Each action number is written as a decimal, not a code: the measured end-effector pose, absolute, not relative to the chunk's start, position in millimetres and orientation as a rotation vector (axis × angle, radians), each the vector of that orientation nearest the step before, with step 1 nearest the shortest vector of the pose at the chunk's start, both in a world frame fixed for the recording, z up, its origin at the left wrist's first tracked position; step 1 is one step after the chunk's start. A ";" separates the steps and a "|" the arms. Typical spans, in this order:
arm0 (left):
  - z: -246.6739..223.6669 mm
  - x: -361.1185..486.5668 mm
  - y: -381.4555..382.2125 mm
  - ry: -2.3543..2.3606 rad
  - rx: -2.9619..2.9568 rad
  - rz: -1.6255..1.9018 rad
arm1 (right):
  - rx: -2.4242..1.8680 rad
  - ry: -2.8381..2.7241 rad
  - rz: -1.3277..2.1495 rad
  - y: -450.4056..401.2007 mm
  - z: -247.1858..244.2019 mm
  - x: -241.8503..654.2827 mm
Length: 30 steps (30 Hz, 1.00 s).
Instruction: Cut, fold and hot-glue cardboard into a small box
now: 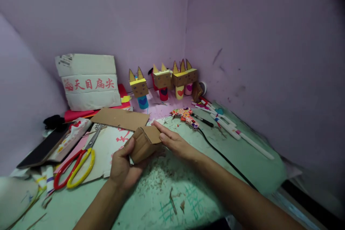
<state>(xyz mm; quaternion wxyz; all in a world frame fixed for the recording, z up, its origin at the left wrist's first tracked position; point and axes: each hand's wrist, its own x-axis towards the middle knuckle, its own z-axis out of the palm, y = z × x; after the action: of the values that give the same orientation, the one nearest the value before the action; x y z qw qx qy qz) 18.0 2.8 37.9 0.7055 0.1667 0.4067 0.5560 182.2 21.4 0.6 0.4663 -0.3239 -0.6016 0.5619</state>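
Note:
A small brown cardboard box [142,145] is held up between both hands above the green table. My left hand [125,165] grips it from the left and below, thumb on its near side. At the box's right end, my right hand [175,142] is closed on the edge, fingers along the top and far side. Part of the box's underside is hidden by my left hand. Just behind it lies a flat cardboard piece [121,118]. A flowered glue gun [185,116] rests beyond my right hand, its black cord trailing to the right.
Red-and-yellow scissors [81,167] lie left on white cardboard. Several cardboard-headed figures with pointed ears, such as the blue one [142,102], stand at the back. Markers [226,125] lie along the right wall. A printed white cardboard sheet [90,84] leans at the back left. Crumbs and twigs litter the green table [151,208].

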 end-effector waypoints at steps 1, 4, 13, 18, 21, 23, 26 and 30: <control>37.8 17.9 3.2 0.901 0.373 1.223 | -0.829 -1.526 1.310 21.9 0.4 181.7; 37.6 16.3 4.7 0.905 0.375 1.179 | -0.860 -1.613 1.156 21.4 1.7 180.1; 42.6 11.3 0.6 1.028 0.557 1.110 | -0.685 -1.574 1.251 8.9 8.1 178.1; 39.2 14.9 -4.3 1.073 0.669 1.147 | -0.671 -1.511 1.254 5.1 2.9 171.1; 37.2 16.5 -4.3 1.075 0.730 1.125 | -0.803 -1.526 1.230 2.5 1.7 167.7; 36.3 17.1 -3.8 1.084 0.738 1.115 | -0.844 -1.494 1.254 1.5 2.0 166.4; 36.7 17.8 -3.5 1.093 0.770 1.086 | -0.851 -1.462 1.278 1.9 2.6 165.4; 40.7 17.8 -3.1 1.072 0.800 1.106 | -0.798 -1.491 1.236 4.7 2.9 166.3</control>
<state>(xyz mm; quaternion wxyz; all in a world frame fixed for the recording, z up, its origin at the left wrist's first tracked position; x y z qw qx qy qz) 17.8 -3.1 40.7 0.6466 0.3516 0.4711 0.4862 166.3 4.7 2.9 0.4998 -0.3300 -0.6166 0.5110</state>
